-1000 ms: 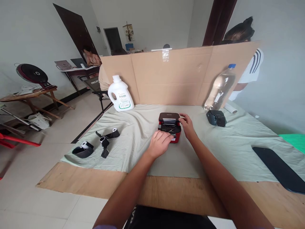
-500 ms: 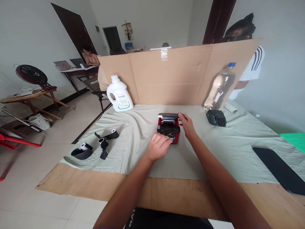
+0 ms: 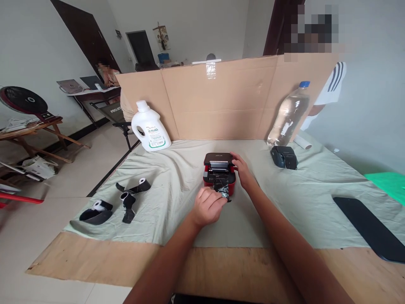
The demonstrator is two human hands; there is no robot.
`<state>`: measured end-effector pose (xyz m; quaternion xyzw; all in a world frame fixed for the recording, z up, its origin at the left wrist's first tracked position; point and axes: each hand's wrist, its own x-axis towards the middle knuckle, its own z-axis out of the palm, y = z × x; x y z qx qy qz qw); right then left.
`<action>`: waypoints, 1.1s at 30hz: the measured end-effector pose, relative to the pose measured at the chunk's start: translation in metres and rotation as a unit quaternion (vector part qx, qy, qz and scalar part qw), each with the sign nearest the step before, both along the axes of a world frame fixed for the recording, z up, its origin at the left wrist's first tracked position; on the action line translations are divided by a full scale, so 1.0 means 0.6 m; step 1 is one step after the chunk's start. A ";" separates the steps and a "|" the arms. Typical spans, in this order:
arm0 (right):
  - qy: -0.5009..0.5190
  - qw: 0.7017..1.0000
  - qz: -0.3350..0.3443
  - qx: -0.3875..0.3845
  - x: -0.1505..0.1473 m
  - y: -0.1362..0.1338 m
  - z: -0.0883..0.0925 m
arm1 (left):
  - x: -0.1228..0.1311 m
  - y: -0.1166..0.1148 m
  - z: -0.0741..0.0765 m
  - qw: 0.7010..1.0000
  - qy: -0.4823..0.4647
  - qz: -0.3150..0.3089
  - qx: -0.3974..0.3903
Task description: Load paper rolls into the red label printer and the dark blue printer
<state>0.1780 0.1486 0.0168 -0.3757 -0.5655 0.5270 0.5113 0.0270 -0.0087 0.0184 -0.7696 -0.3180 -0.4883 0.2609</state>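
Note:
A small red and black printer stands mid-table, its black lid tilted up at the back. A shiny black paper strip comes out over its front. The strip's end is pinched in the fingers of my left hand, just in front of the printer. My right hand grips the lid's right edge, fingertips partly hidden behind it. To the left lie rolls with dark paper partly unwound: one roll at the back, one nearer, and one by a black curled strip.
Behind stands a cardboard screen. A white detergent jug is at the back left; a large water bottle and a black device are at the back right. A dark phone lies right. A person's sleeve shows behind the screen.
The printer lid has swung down towards the front with my right hand on it. My left hand has pulled the strip's end slightly towards me. The view has shifted a little.

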 end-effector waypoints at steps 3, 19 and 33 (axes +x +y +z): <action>0.016 1.000 0.012 0.005 0.000 -0.002 -0.009 | 0.000 0.000 0.001 1.000 -0.009 0.002 0.008; -0.006 0.998 -0.026 -0.064 0.001 -0.007 0.022 | 0.024 -0.008 -0.007 0.998 -0.032 -0.042 0.031; -0.007 0.998 -0.012 -0.068 0.005 0.000 0.012 | 0.009 0.000 -0.005 0.999 -0.032 0.021 0.015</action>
